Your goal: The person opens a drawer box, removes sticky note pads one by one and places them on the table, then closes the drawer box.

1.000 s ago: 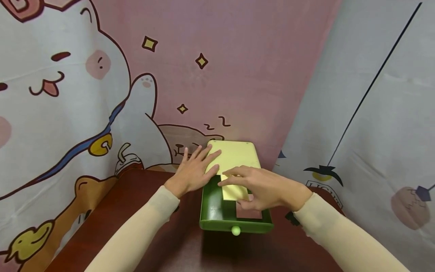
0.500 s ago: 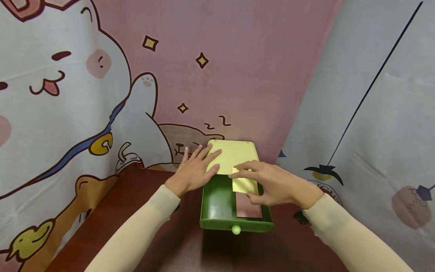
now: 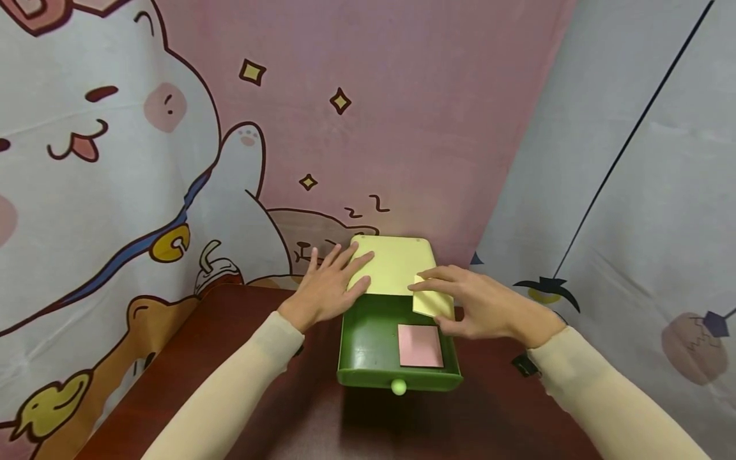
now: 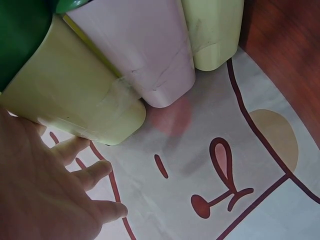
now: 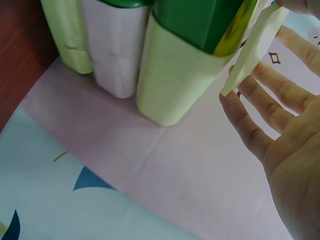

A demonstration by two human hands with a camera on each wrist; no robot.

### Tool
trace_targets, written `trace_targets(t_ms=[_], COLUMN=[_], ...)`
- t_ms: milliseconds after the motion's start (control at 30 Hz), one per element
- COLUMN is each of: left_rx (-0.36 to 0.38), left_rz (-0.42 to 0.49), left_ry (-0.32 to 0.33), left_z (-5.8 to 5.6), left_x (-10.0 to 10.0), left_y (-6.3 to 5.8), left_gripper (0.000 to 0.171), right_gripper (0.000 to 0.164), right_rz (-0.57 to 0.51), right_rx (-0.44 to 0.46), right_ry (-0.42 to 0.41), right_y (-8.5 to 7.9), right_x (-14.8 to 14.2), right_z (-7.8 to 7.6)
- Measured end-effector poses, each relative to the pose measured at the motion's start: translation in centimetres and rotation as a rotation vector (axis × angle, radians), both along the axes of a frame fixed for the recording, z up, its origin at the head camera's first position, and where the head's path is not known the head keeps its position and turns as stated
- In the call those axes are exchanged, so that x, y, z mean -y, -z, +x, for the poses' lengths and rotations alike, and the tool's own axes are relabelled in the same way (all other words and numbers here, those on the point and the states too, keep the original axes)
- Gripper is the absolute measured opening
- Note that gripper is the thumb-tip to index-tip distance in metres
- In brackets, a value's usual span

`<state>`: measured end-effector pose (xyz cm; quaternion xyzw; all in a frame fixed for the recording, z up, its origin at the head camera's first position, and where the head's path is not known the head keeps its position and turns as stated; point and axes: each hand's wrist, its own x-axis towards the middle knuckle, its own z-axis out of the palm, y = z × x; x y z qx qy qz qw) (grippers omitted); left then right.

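Observation:
My right hand pinches a pale yellow sticky note pad between thumb and fingers, above the right rear part of a pulled-out green drawer. In the right wrist view the pad appears edge-on, beside the cabinet's top tier. A pink sticky note pad lies flat in the drawer at the front right. My left hand rests with spread fingers on the left edge of the pale yellow cabinet top; its fingers extend past that tier in the left wrist view.
Below the top tier sit a lilac tier and another yellow tier. A round light green knob juts from the drawer front. The dark red table meets a cartoon-printed cloth behind the cabinet and at both sides.
My right hand has carried the yellow sticky note pad rightward and slightly back, uncovering the pink pad beneath. My left hand stays in place on the cabinet top.

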<state>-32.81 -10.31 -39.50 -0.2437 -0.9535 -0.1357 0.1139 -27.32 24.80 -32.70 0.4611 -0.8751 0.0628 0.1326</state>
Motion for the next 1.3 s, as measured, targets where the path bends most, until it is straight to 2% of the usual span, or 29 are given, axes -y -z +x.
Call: trace_targets(t_ms=[300, 500, 767, 1100, 1300], left_rx=[-0.005, 0.001, -0.005, -0.004, -0.007], left_rz=[0.014, 0.017, 0.022, 0.030, 0.027], left_ry=[0.006, 0.010, 0.013, 0.013, 0.010], left_z=[-0.1, 0.1, 0.1, 0.0, 0.0], left_x=[0.1, 0.1, 0.0, 0.0, 0.1], left_y=[0.0, -0.1, 0.0, 0.2, 0.1], left_gripper=[0.070, 0.070, 0.071, 0.071, 0.070], right_gripper=[0.068, 0.068, 0.067, 0.064, 0.067], right_rz=[-0.037, -0.054, -0.067, -0.105, -0.123], right_rx=[0.039, 0.034, 0.052, 0.018, 0.044], right_ry=[0.066, 0.086, 0.136, 0.186, 0.225], right_y=[0.7, 1.2, 2.1, 3.5, 4.5], right_x=[-1.9, -3.0, -4.5, -6.6, -7.8], right_z=[-0.8, -1.2, -1.7, -2.4, -2.8])
